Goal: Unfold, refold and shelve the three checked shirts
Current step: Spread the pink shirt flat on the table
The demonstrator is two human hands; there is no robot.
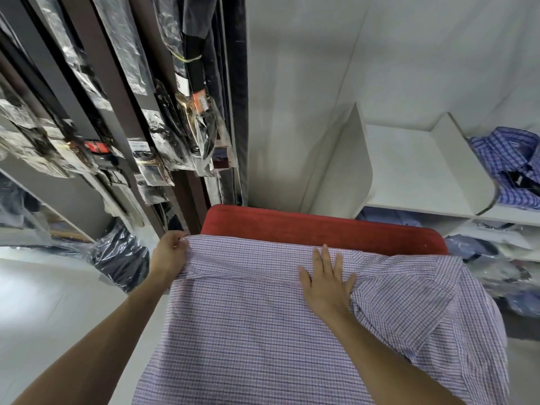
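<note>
One checked shirt (263, 331) spread over red table (321, 226), 6 o'clock. Our left hand (169, 252) pinches fabric edge at 9; right hand (327, 280) flat, fingers spread, pressing centre. We judge: pull taut, smooth creases before folding.

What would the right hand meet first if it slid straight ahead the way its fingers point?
The right hand, flat on the checked shirt, points toward the red cushioned edge. It would cross a little more shirt, then probably meet that edge.
</note>
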